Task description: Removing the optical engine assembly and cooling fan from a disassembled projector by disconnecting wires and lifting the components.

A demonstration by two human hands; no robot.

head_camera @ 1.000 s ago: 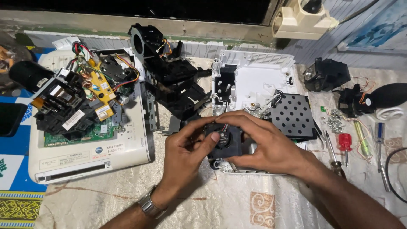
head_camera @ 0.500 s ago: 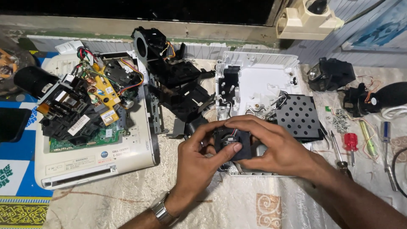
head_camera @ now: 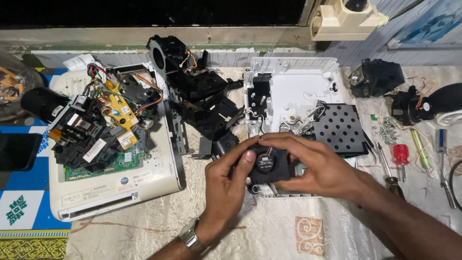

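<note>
A small black blower fan with a round hub and thin red and black wires is held in both hands above the front edge of a white plastic housing. My left hand, with a metal watch at the wrist, grips the fan's left side, thumb on its face. My right hand wraps the fan's right side and top. A black perforated metal plate lies in the housing just behind my right hand.
A white device base with green and yellow circuit boards sits at the left. A black plastic frame lies in the middle. Screwdrivers, loose screws and black parts lie at the right. A beige socket block is at the back.
The view has shifted a little. Both hands have kept hold of the fan, turning it slightly so its round face shows more plainly.
</note>
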